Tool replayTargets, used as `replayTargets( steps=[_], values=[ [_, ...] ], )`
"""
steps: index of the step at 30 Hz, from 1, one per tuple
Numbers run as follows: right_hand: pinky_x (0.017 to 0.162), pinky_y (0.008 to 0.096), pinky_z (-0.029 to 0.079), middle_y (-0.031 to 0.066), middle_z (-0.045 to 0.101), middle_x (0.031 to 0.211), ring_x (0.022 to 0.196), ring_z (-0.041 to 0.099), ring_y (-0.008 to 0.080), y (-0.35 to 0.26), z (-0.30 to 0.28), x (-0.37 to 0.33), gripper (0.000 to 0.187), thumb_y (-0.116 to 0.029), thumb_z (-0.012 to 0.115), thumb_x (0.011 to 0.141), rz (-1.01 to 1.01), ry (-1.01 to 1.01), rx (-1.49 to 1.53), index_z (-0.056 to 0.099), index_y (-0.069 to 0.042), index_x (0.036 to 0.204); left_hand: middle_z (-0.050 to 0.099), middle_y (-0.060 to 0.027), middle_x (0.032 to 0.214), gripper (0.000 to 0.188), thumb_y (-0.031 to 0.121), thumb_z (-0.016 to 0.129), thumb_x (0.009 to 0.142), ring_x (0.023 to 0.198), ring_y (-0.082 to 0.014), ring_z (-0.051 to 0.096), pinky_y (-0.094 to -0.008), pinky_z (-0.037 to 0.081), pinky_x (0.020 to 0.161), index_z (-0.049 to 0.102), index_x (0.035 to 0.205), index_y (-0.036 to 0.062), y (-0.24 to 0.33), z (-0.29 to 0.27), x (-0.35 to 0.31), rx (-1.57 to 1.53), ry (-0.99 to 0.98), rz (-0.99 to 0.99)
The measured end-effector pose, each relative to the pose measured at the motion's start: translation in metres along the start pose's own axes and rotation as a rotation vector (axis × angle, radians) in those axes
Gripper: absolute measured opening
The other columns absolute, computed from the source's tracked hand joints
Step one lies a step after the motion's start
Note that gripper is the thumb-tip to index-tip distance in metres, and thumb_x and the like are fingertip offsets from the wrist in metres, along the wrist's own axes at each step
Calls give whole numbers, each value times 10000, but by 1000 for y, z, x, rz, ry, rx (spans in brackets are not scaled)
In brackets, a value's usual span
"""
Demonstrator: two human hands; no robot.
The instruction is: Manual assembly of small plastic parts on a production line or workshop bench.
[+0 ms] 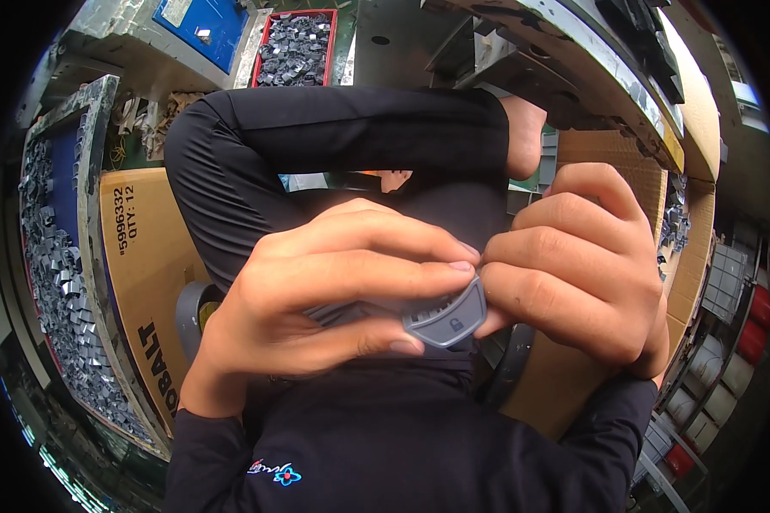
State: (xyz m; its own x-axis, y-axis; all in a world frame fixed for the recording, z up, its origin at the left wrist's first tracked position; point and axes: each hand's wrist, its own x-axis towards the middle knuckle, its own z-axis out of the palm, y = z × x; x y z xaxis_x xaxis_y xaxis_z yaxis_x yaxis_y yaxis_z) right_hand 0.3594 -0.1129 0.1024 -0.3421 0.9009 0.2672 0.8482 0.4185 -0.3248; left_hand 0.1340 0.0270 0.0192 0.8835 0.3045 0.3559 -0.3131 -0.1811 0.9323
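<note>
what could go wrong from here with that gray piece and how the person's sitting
1. The gray plastic piece with the padlock symbol is pinched by thumb and fingertips of the left hand, so it might slip and drop.
2. The right hand is close up against its right side; a push there could twist it loose.
3. The bare heel appears near the metal machine frame and might get knocked.

Soft light brightens the centre while fisheye edges curve into black.
</note>
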Motion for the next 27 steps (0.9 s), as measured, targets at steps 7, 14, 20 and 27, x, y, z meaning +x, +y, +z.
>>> replayTargets(
  steps=[7,14,20,27],
  values=[
    [809,395,522,28,761,905,805,700,207,6,9,-1,270,-348,820,876,-48,32,-4,771,-89,936,791,-165,1094,674,333,1066,664,1024,-303,774,-408,603,904,794,1187,6,1,-1,-1,31,48,-35],
    [813,386,523,25,768,912,804,694,202,6,10,-2,269,-346,828,855,-49,47,-19,775,-93,927,769,-120,1071,631,292,1080,645,998,-272,770,-383,595,880,781,1141,42,1,1,1,52,33,-6],
    [815,385,522,23,768,906,804,692,200,5,10,-1,272,-354,827,853,-41,58,-19,778,-95,917,765,-116,1063,611,287,1086,636,989,-264,767,-381,591,865,773,1105,50,3,3,2,64,47,-14],
    [823,403,521,38,769,942,821,695,219,3,4,-2,284,-329,836,861,-12,-21,-17,791,-74,976,756,-144,1110,660,279,1075,684,1007,-259,746,-372,588,888,779,1205,3,6,-1,1,76,22,-39]
  ],
)
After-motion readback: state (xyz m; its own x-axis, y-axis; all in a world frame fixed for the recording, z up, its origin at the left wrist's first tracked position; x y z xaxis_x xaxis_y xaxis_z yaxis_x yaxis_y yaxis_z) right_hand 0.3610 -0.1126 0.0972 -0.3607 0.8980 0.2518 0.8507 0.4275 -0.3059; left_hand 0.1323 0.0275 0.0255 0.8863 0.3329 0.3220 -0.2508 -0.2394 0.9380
